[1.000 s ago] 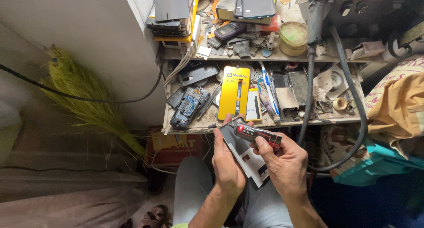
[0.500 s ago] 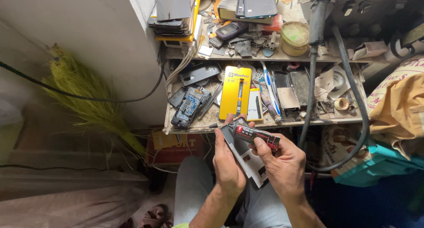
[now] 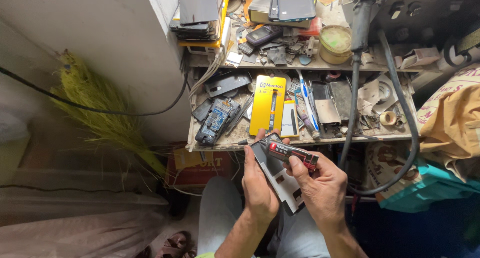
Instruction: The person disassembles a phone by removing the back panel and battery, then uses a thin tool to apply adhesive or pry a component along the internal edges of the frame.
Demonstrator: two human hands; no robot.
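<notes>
Glue tube [image 3: 292,154], red and black, pinched in right hand [image 3: 320,188] grip; left hand [image 3: 260,180] grips grey phone frame [image 3: 277,175] beneath it, near edge of cluttered tabletop [image 3: 300,138], below yellow package [image 3: 267,104].

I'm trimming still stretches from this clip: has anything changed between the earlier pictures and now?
Almost nothing. The right hand keeps its grip on the red and black tube, its tip at the grey phone frame held in the left hand; the tube may have shifted very slightly. Nothing was picked up or let go. The yellow package and the clutter on the workbench lie as before.
</notes>
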